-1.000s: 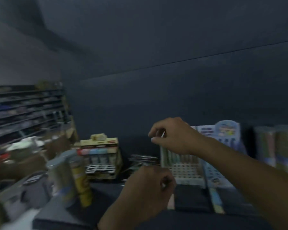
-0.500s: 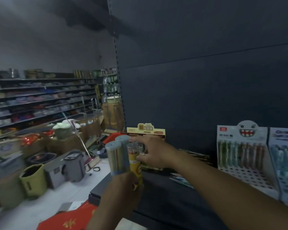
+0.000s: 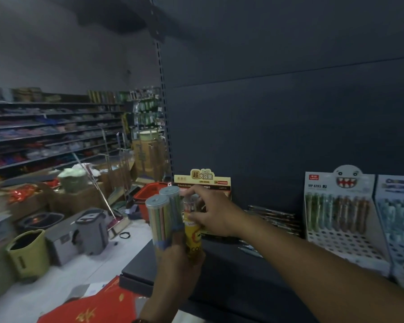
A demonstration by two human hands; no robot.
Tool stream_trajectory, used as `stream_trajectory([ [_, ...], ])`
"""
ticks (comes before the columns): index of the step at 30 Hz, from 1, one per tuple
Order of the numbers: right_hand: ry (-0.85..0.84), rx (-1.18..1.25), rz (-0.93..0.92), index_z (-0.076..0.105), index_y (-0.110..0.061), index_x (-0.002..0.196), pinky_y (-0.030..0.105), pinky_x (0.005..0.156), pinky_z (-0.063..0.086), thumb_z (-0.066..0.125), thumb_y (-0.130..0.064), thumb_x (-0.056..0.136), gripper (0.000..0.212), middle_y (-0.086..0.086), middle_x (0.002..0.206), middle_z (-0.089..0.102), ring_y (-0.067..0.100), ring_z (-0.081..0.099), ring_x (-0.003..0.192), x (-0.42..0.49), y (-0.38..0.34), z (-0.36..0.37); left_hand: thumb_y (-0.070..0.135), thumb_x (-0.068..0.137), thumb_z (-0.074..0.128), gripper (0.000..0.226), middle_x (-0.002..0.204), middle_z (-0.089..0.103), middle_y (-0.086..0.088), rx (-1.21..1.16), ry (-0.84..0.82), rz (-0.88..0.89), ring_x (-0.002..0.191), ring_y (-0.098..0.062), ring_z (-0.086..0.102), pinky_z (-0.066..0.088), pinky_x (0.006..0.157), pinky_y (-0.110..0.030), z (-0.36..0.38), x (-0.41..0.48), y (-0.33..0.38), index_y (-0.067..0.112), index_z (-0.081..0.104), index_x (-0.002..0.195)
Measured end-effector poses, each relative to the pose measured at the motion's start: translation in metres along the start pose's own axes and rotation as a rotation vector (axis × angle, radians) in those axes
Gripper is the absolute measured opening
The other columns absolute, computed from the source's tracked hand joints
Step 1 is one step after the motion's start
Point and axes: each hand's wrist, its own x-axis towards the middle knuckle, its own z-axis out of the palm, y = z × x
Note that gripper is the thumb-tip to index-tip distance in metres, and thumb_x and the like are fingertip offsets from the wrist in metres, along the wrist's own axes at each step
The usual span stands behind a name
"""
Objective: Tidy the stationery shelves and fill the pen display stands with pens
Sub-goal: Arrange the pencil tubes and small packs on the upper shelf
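1. Left hand: low in the centre, back toward the camera, fingers curled round the bases of a bundle of upright tubes
2. Left forearm: rises steeply from the bottom edge to the hand
3. Right hand: just above the left hand, back facing up, fingers and thumb closed on the upper end of the yellow tube in the bundle
4. Right forearm: bare, extended from the lower right corner diagonally up and to the left
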Motion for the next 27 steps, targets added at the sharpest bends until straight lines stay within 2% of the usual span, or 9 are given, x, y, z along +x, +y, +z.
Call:
stream_trajectory([
  [2, 0.0, 0.008, 0.01, 0.052, -0.043, 0.129, 0.041, 0.084, 0.06, 0.073, -0.031, 0.096, 0.041, -0.008, 0.107, 0.064, 0.012, 0.066, 0.094, -0.003, 0.001, -0.007, 0.013, 0.102, 0.062, 0.014, 0.086, 0.067, -0.005, -0.158, -0.014, -0.055, 0.066, -0.008, 0.062, 0.051, 0.058, -0.02, 0.0, -0.006, 0.012, 0.01, 0.059, 0.115],
  [4, 0.015, 0.025, 0.017, 0.054, -0.043, 0.128, 0.04, 0.084, 0.061, 0.073, -0.031, 0.096, 0.039, -0.008, 0.106, 0.066, 0.012, 0.068, 0.094, -0.008, 0.001, -0.02, 0.013, 0.096, 0.07, 0.02, 0.084, 0.069, 0.008, -0.349, 0.003, -0.106, 0.072, -0.005, 0.065, 0.056, 0.065, -0.019, 0.002, -0.013, 0.029, 0.027, 0.057, 0.098],
  [8, 0.091, 0.059, 0.033, 0.059, -0.042, 0.126, 0.03, 0.079, 0.064, 0.078, -0.033, 0.093, 0.04, -0.007, 0.107, 0.069, 0.009, 0.072, 0.089, -0.022, 0.004, -0.052, 0.012, 0.099, 0.066, 0.032, 0.099, 0.071, 0.02, -0.707, -0.069, -0.153, 0.089, 0.001, 0.068, 0.06, 0.076, -0.026, 0.011, -0.016, 0.057, 0.037, 0.053, 0.115],
  [11, 0.144, 0.018, 0.027, 0.062, -0.044, 0.122, 0.021, 0.071, 0.059, 0.082, -0.038, 0.089, 0.04, -0.01, 0.106, 0.071, 0.005, 0.071, 0.089, -0.038, 0.006, -0.074, 0.001, 0.103, 0.057, 0.035, 0.114, 0.066, 0.006, -0.998, -0.138, -0.269, 0.097, -0.013, 0.063, 0.053, 0.079, -0.02, 0.022, -0.014, 0.086, 0.032, 0.053, 0.118],
  [13, 0.178, -0.024, 0.016, 0.063, -0.043, 0.121, 0.02, 0.07, 0.057, 0.083, -0.041, 0.088, 0.039, -0.011, 0.107, 0.07, 0.002, 0.069, 0.091, -0.051, 0.008, -0.088, 0.005, 0.108, 0.05, 0.02, 0.113, 0.06, -0.004, -1.012, -0.186, -0.204, 0.095, -0.022, 0.052, 0.047, 0.081, -0.027, 0.027, -0.021, 0.109, 0.022, 0.059, 0.115],
  [15, 0.216, -0.052, 0.02, 0.064, -0.042, 0.117, 0.03, 0.075, 0.062, 0.084, -0.043, 0.085, 0.037, -0.009, 0.107, 0.072, 0.004, 0.069, 0.091, -0.065, 0.01, -0.105, 0.019, 0.114, 0.043, 0.021, 0.108, 0.053, -0.01, -0.8, -0.144, -0.004, 0.094, -0.027, 0.041, 0.038, 0.081, -0.039, 0.03, -0.03, 0.119, 0.014, 0.063, 0.116],
  [18, 0.282, -0.078, 0.052, 0.064, -0.042, 0.108, 0.038, 0.076, 0.063, 0.086, -0.042, 0.084, 0.033, -0.004, 0.098, 0.074, 0.009, 0.071, 0.084, -0.09, 0.012, -0.132, 0.02, 0.115, 0.039, 0.026, 0.106, 0.049, -0.009, -0.82, -0.107, 0.045, 0.094, -0.026, 0.037, 0.035, 0.077, -0.036, 0.041, -0.026, 0.148, 0.012, 0.063, 0.12],
  [23, 0.411, -0.132, 0.116, 0.067, -0.039, 0.111, 0.042, 0.076, 0.062, 0.085, -0.043, 0.084, 0.033, -0.003, 0.084, 0.072, 0.011, 0.07, 0.08, -0.145, 0.019, -0.191, 0.014, 0.113, 0.046, 0.027, 0.118, 0.059, 0.002, -0.99, -0.346, 0.171, 0.096, -0.013, 0.053, 0.042, 0.074, -0.021, 0.078, -0.045, 0.212, 0.03, 0.063, 0.124],
  [27, 0.439, -0.202, 0.19, 0.062, -0.037, 0.121, 0.039, 0.072, 0.062, 0.082, -0.043, 0.088, 0.038, -0.004, 0.085, 0.072, 0.01, 0.071, 0.076, -0.2, 0.038, -0.243, 0.02, 0.109, 0.053, 0.038, 0.122, 0.06, 0.017, -0.827, -0.456, 0.339, 0.096, -0.002, 0.059, 0.051, 0.076, -0.033, 0.1, -0.066, 0.263, 0.045, 0.047, 0.136],
])
